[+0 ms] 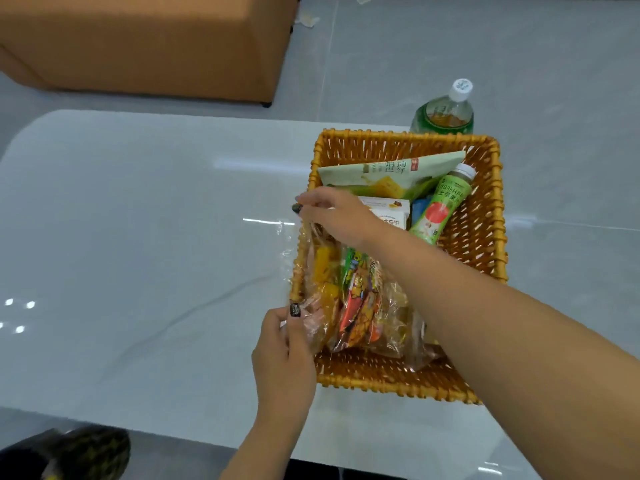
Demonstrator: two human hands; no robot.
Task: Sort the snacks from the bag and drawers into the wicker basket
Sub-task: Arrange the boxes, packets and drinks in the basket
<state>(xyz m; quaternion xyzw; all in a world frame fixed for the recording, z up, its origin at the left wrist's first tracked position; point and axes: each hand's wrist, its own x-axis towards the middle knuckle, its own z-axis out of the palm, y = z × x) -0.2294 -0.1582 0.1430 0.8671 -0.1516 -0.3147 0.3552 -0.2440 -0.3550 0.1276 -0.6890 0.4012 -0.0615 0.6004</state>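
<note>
Pinching the clear snack bag (349, 299) at its two ends, left hand (282, 355) lower centre, right hand (332, 213) above, we should ease it flat inside the wicker basket (481, 220) at centre right.

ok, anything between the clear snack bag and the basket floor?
Nothing visible. Both hands, left and right, pinch the clear plastic bag of snacks already inside the orange wicker basket, near its left wall; the other items lie farther back.

basket: wicker basket (485, 209) on my white table (138, 220)
left hand: my left hand (282, 355) pinches the clear snack bag (353, 306)
right hand: my right hand (334, 214) pinches its far edge
behind: tea bottle (445, 110)
</note>
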